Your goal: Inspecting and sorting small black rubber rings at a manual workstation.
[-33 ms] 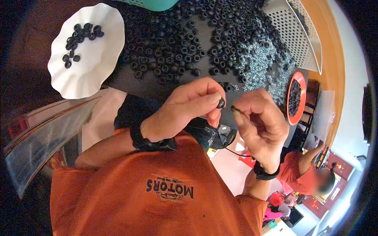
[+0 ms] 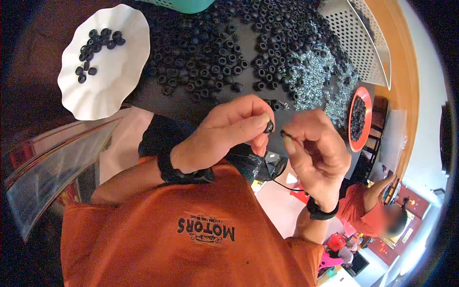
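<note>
My left hand (image 2: pixel 224 125) pinches a small round black plastic piece (image 2: pixel 269 127) between thumb and fingers, its hollow side facing my other hand. Close by on the right, my right hand (image 2: pixel 319 155) is closed too. Its thumb and forefinger press on a small dark piece (image 2: pixel 284 134), mostly hidden, whose kind I cannot make out. A narrow gap separates the two hands. Beyond them, many hollow black plastic pieces (image 2: pixel 201 67) like those on the plate lie spread over the dark tabletop (image 2: pixel 246 45). A heap of tiny shiny silvery pieces (image 2: pixel 313 71) lies among them, to the right.
A white wavy-edged plate (image 2: pixel 112 91) at far left bears several black pieces. On the right stand an orange-red bowl (image 2: pixel 353 141) of small black parts and a white perforated basket (image 2: pixel 356 57). A green container (image 2: pixel 186 5) touches the top edge. Another person (image 2: pixel 358 205) is at lower right.
</note>
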Demonstrator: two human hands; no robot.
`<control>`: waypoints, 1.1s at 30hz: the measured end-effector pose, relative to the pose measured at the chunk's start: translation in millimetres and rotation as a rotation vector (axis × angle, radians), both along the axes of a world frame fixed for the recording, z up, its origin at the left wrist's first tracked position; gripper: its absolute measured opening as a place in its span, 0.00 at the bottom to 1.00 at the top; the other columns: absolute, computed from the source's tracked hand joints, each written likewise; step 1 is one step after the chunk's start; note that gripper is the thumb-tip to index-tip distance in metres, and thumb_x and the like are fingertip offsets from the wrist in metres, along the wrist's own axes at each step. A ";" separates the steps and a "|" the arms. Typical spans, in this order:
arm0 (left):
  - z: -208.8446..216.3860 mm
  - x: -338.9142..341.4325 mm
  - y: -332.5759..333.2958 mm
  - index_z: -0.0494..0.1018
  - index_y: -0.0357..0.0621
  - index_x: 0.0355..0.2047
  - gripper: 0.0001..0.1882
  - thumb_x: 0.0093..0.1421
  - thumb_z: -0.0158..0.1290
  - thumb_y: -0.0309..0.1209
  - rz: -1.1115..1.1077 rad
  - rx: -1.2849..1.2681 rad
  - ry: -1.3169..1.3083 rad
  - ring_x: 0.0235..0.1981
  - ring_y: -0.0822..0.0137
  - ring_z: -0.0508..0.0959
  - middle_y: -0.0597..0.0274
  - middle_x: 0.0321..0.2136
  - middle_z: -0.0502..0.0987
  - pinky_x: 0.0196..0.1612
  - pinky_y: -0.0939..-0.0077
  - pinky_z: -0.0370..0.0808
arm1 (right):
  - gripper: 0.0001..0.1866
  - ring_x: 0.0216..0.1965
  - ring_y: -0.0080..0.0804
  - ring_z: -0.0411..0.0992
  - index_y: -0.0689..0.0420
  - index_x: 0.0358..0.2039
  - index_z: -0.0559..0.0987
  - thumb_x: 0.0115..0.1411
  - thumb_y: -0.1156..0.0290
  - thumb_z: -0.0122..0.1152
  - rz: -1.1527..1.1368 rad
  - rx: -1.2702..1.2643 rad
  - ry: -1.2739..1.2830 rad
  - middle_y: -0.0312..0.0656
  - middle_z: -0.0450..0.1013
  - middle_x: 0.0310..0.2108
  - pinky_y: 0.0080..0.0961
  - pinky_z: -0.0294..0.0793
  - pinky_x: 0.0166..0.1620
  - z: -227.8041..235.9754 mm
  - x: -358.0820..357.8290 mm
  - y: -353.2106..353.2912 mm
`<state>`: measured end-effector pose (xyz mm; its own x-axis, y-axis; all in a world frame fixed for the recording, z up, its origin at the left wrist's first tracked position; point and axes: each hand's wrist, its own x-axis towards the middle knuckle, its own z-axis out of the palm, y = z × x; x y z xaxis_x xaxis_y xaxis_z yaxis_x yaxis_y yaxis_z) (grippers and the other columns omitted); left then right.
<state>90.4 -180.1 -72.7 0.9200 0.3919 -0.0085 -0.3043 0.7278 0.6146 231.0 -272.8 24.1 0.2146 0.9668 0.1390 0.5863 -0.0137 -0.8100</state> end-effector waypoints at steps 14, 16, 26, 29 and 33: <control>5.4 3.6 -4.2 0.68 0.40 0.39 0.13 0.69 0.40 0.37 -0.074 0.201 0.076 0.30 0.77 0.72 0.67 0.26 0.72 0.35 0.82 0.69 | 0.09 0.28 0.33 0.73 0.63 0.33 0.76 0.49 0.85 0.62 -0.007 0.022 -0.057 0.45 0.73 0.29 0.22 0.72 0.29 -9.2 2.1 -14.9; 4.6 3.3 -3.6 0.68 0.40 0.38 0.14 0.69 0.40 0.38 -0.079 0.241 0.074 0.30 0.78 0.71 0.68 0.26 0.71 0.35 0.82 0.69 | 0.10 0.28 0.34 0.74 0.64 0.33 0.76 0.49 0.84 0.63 -0.002 0.031 -0.069 0.46 0.73 0.29 0.23 0.72 0.29 -11.1 2.8 -15.7; 3.9 1.4 -2.1 0.68 0.40 0.38 0.15 0.69 0.39 0.40 -0.055 0.356 0.076 0.30 0.78 0.70 0.68 0.26 0.71 0.36 0.82 0.69 | 0.11 0.28 0.38 0.75 0.62 0.34 0.76 0.49 0.78 0.67 -0.002 0.066 -0.194 0.46 0.74 0.29 0.26 0.74 0.30 -13.7 -0.7 -18.2; 3.8 -0.2 -1.9 0.68 0.40 0.38 0.15 0.69 0.39 0.40 -0.054 0.358 0.075 0.30 0.77 0.70 0.67 0.27 0.71 0.36 0.81 0.69 | 0.11 0.28 0.39 0.75 0.61 0.34 0.76 0.50 0.77 0.66 -0.013 0.060 -0.218 0.46 0.74 0.29 0.27 0.74 0.29 -12.7 -5.0 -19.9; 5.4 -1.9 0.3 0.68 0.40 0.37 0.16 0.69 0.39 0.41 -0.087 0.385 0.094 0.30 0.77 0.70 0.67 0.27 0.71 0.36 0.81 0.68 | 0.11 0.28 0.40 0.75 0.61 0.34 0.76 0.50 0.77 0.66 -0.001 0.064 -0.258 0.47 0.75 0.29 0.28 0.74 0.29 -11.7 -6.5 -20.9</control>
<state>88.5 -179.7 -67.3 0.9520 0.3037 0.0379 -0.1813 0.4596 0.8694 224.5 -293.7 12.4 0.1652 0.9541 0.2498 0.7734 0.0319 -0.6332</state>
